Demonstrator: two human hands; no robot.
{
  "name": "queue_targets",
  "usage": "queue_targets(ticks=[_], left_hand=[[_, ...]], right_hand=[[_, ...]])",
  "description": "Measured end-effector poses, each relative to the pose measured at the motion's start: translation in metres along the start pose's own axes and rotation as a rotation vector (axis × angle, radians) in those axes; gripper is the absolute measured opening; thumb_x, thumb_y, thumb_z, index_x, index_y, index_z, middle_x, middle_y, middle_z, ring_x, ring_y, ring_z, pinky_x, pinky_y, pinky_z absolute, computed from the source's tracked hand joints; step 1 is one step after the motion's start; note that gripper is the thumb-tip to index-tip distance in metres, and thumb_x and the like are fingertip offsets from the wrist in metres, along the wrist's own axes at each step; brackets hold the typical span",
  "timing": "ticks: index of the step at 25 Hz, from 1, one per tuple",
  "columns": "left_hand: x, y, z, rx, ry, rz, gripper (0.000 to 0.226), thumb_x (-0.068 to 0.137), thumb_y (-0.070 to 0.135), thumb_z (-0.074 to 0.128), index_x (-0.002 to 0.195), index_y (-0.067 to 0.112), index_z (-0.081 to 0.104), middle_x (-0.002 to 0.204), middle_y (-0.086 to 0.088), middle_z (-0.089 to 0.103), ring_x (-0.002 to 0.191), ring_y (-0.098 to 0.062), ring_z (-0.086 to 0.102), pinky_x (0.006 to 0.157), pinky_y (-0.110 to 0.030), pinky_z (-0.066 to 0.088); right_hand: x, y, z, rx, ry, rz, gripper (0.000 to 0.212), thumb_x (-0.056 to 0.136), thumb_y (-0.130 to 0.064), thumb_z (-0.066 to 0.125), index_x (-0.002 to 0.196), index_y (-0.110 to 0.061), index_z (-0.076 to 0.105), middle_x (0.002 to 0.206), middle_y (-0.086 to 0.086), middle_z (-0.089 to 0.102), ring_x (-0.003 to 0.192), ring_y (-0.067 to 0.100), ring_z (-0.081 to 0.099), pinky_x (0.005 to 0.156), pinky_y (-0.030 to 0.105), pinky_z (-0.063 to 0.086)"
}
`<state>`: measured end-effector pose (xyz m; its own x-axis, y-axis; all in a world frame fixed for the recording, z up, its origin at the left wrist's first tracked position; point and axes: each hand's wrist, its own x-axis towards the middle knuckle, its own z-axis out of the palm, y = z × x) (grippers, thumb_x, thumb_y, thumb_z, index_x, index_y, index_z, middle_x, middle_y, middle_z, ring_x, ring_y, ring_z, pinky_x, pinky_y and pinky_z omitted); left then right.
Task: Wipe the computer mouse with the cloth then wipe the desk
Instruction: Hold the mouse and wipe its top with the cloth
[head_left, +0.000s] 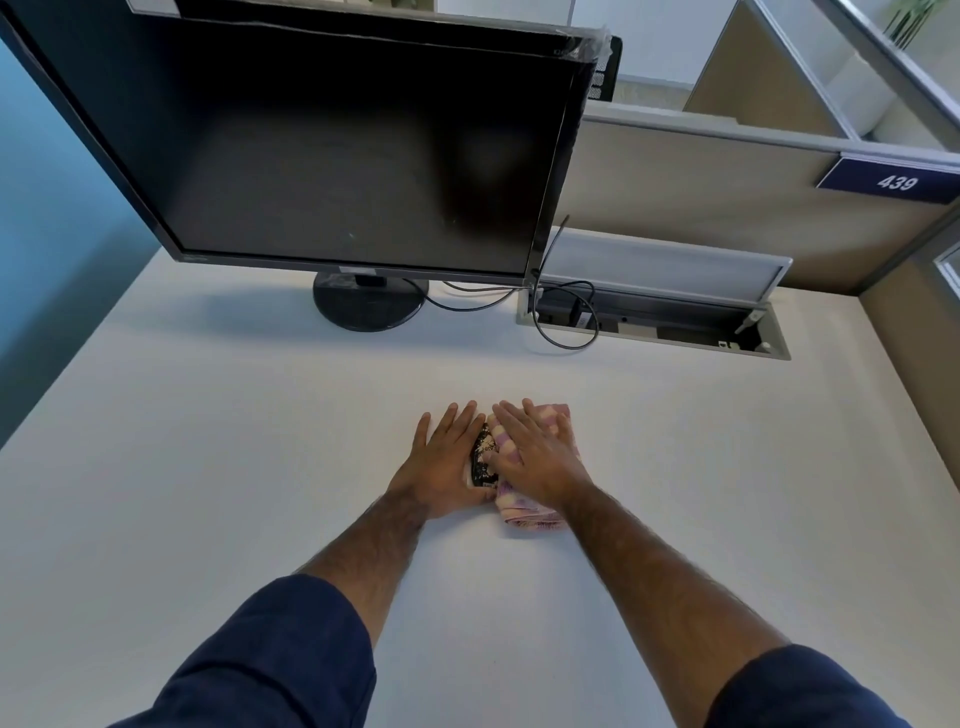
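A black speckled computer mouse (482, 457) lies on the white desk (208, 467), mostly covered by my hands. My left hand (444, 462) rests on its left side, fingers stretched forward, holding it in place. A folded pink-and-white checked cloth (524, 512) lies against the mouse's right side. My right hand (537, 457) presses flat on top of the cloth, fingers spread, with the cloth edge over the mouse's right part.
A black monitor (337, 156) on a round stand (370, 304) stands at the back of the desk. An open cable tray (654, 322) with black cables (566, 338) sits back right. Partition walls close the right side.
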<state>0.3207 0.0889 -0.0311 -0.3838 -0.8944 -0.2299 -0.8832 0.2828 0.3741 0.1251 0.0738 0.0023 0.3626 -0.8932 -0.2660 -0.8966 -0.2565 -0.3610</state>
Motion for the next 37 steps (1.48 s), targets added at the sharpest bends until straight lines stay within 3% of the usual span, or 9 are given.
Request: queue_targets(ticks=[8, 14, 19, 21, 25, 29, 31, 34, 37], left_hand=[[-0.001, 0.000, -0.002, -0.010, 0.017, 0.016, 0.123, 0.073, 0.091, 0.042, 0.164, 0.020, 0.002, 0.171, 0.007, -0.011, 0.155, -0.014, -0.020, 0.122, -0.045, -0.020], [0.000, 0.000, -0.003, -0.004, 0.027, 0.029, 0.130, 0.066, 0.096, 0.038, 0.164, 0.019, 0.004, 0.171, 0.008, -0.010, 0.154, -0.011, -0.021, 0.121, -0.044, -0.020], [0.000, 0.001, -0.005, -0.001, 0.025, 0.037, 0.141, 0.056, 0.107, 0.023, 0.164, 0.018, 0.005, 0.171, 0.008, -0.010, 0.155, -0.013, -0.020, 0.123, -0.047, -0.018], [0.000, 0.002, -0.005, -0.001, 0.021, 0.035, 0.141, 0.057, 0.107, 0.026, 0.164, 0.018, 0.005, 0.171, 0.008, -0.010, 0.155, -0.013, -0.021, 0.123, -0.048, -0.017], [0.000, 0.002, -0.008, 0.020, 0.014, 0.040, 0.141, 0.057, 0.106, 0.029, 0.164, 0.018, 0.004, 0.172, 0.006, -0.010, 0.155, -0.015, -0.020, 0.124, -0.050, -0.015], [0.001, 0.003, -0.010, 0.052, 0.009, 0.045, 0.136, 0.063, 0.102, 0.038, 0.164, 0.017, 0.005, 0.172, 0.006, -0.010, 0.156, -0.015, -0.019, 0.123, -0.049, -0.017], [0.001, 0.003, -0.010, 0.055, 0.009, 0.043, 0.134, 0.066, 0.099, 0.042, 0.164, 0.017, 0.005, 0.172, 0.007, -0.010, 0.155, -0.015, -0.019, 0.123, -0.047, -0.018], [0.001, 0.003, -0.010, 0.053, 0.006, 0.043, 0.133, 0.067, 0.099, 0.043, 0.164, 0.017, 0.004, 0.172, 0.007, -0.010, 0.155, -0.015, -0.019, 0.122, -0.046, -0.019], [0.000, 0.004, -0.010, 0.071, 0.001, 0.035, 0.133, 0.067, 0.099, 0.042, 0.164, 0.017, 0.004, 0.171, 0.007, -0.012, 0.155, -0.015, -0.019, 0.123, -0.048, -0.018]], right_hand=[[-0.010, 0.001, 0.001, 0.034, 0.042, -0.027, 0.075, 0.094, -0.060, 0.036, 0.160, -0.029, 0.018, 0.167, -0.010, 0.020, 0.155, 0.011, 0.001, 0.123, 0.051, -0.007], [-0.026, 0.004, 0.008, -0.043, 0.076, -0.103, 0.083, 0.092, -0.061, 0.038, 0.162, -0.027, 0.008, 0.170, -0.010, 0.004, 0.155, 0.013, -0.005, 0.123, 0.051, -0.004], [-0.035, 0.006, 0.012, -0.109, 0.099, -0.136, 0.093, 0.092, -0.074, 0.040, 0.162, -0.023, 0.009, 0.170, -0.007, 0.004, 0.155, 0.015, -0.002, 0.123, 0.050, -0.002], [-0.038, 0.005, 0.012, -0.137, 0.082, -0.126, 0.091, 0.093, -0.073, 0.039, 0.162, -0.024, 0.005, 0.170, -0.007, 0.001, 0.156, 0.016, -0.004, 0.124, 0.050, -0.003], [-0.047, 0.002, 0.011, -0.205, 0.061, -0.124, 0.086, 0.087, -0.059, 0.024, 0.162, -0.024, 0.000, 0.168, -0.006, -0.007, 0.155, 0.019, -0.008, 0.124, 0.055, 0.002], [-0.054, 0.000, 0.010, -0.165, 0.025, -0.126, 0.087, 0.084, -0.055, 0.018, 0.162, -0.025, -0.005, 0.169, -0.006, -0.011, 0.154, 0.020, -0.015, 0.124, 0.055, -0.002], [-0.057, -0.001, 0.009, -0.162, 0.014, -0.129, 0.084, 0.087, -0.049, 0.024, 0.161, -0.025, -0.008, 0.168, -0.006, -0.014, 0.154, 0.020, -0.016, 0.124, 0.053, -0.003], [-0.062, 0.002, 0.012, -0.157, 0.011, -0.133, 0.090, 0.089, -0.025, 0.046, 0.161, -0.025, -0.008, 0.167, -0.007, -0.017, 0.154, 0.018, -0.018, 0.125, 0.051, -0.003], [-0.067, 0.003, 0.018, -0.126, 0.047, -0.119, 0.098, 0.082, -0.009, 0.049, 0.161, -0.026, -0.006, 0.167, -0.011, -0.017, 0.153, 0.014, -0.020, 0.126, 0.047, -0.002]])
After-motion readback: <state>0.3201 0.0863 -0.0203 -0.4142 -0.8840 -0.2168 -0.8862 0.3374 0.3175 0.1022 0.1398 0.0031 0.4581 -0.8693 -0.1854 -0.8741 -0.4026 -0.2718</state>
